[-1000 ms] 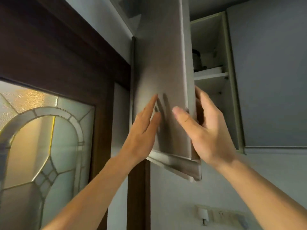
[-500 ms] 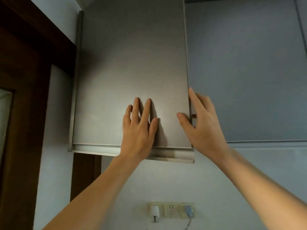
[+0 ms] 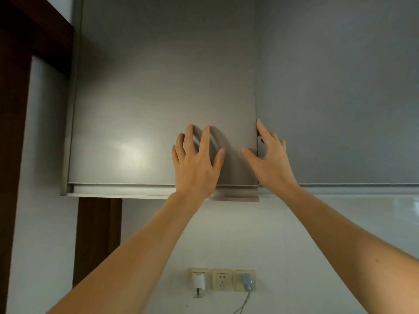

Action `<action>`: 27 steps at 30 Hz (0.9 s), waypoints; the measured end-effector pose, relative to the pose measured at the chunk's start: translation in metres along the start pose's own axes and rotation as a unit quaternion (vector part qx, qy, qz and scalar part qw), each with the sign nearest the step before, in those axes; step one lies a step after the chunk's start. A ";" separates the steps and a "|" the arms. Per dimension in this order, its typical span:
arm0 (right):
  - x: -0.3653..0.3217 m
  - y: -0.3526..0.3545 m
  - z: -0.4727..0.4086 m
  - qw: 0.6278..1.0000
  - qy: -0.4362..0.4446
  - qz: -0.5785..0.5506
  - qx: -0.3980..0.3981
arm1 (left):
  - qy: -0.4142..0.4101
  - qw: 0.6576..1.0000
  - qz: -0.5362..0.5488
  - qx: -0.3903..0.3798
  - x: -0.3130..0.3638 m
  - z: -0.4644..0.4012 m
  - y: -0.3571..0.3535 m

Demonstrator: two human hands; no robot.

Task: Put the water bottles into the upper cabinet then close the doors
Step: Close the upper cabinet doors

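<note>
at the far left a dark wooden door frame (image 3: 13, 132) runs up the wall, and just beside it hangs the upper cabinet, its left door (image 3: 158, 98) swung almost flush with the carcass. the left hand (image 3: 195, 162) lies flat against that door near its lower right corner, fingers straight and a little spread – a pushing pose, holding nothing, likely placed low and toward the free edge because that is where a push closes a hinged door most easily. the lip (image 3: 235, 193) under the door shows below the wrist.

further right, the right hand (image 3: 269, 159) straddles the seam between the two doors: the thumb rests on the left door's face, while the fingers reach up along the edge and onto the right door (image 3: 340, 98), loosely extended and gripping nothing. a thin dark gap shows at the seam by the fingertips, so the left door seems not fully seated – i judge the hand is guiding the edge in.

the water bottles are not visible; with both doors across the opening, the cabinet's contents cannot be seen, and presumably the bottles are inside. below, on the white wall, sits a row of sockets (image 3: 222, 279), one with a white plug and one with a blue plug and cable.
</note>
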State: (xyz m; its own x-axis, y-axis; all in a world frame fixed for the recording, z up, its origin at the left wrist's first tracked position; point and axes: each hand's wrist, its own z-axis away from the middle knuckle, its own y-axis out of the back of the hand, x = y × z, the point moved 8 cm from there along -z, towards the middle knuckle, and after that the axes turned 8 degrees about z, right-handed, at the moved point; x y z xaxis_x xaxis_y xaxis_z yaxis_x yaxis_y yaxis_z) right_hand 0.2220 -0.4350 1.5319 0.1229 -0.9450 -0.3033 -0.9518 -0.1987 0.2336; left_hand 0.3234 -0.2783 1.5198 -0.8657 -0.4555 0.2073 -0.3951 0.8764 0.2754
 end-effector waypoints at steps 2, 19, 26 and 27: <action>0.008 -0.008 -0.004 1.000 -0.005 0.010 -0.003 | 0.004 1.000 -0.008 -0.006 -0.005 -0.001 -0.008; 0.034 -0.045 0.006 0.943 0.233 0.235 0.028 | -0.021 0.996 -0.087 -0.017 -0.026 -0.007 -0.056; 0.033 -0.049 0.001 0.927 0.227 0.298 -0.026 | -0.012 0.996 -0.075 -0.045 -0.026 -0.014 -0.050; 0.033 -0.050 0.000 0.927 0.215 0.302 -0.048 | -0.002 0.996 -0.054 -0.065 -0.026 -0.015 -0.048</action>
State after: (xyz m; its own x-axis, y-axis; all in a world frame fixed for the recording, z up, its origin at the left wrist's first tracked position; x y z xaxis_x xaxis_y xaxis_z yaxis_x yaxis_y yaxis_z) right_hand 0.2739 -0.4566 1.5100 -0.3042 -0.9033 0.3024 -0.8563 0.3984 0.3286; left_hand 0.3696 -0.3109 1.5155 -0.8221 -0.5445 0.1666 -0.4425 0.7951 0.4148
